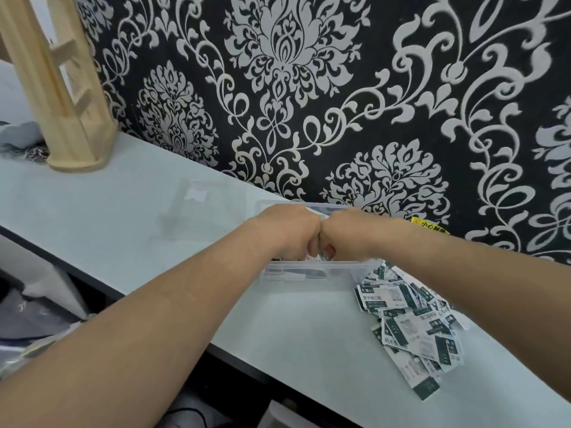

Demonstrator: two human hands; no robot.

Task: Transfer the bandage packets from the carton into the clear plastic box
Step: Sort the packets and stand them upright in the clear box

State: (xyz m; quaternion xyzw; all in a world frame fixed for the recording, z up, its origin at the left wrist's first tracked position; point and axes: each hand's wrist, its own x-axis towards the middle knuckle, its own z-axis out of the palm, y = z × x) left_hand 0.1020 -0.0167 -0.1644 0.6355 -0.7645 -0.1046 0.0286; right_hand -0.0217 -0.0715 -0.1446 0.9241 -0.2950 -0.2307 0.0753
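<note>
A clear plastic box (312, 274) stands on the pale table against the patterned wall. Both my hands reach down into it, knuckles touching. My left hand (285, 231) and my right hand (349, 231) have their fingers curled over bandage packets (312, 257) inside the box; the fingertips are hidden below the rim. A loose heap of white and dark green bandage packets (414, 322) lies on the table right of the box, under my right forearm. No carton is in view.
A wooden rack (58, 97) stands at the back left of the table (123, 211). The table's dark front edge (92, 282) runs diagonally, with dark clutter below it. A yellow label (429, 227) shows on the wall behind my right wrist.
</note>
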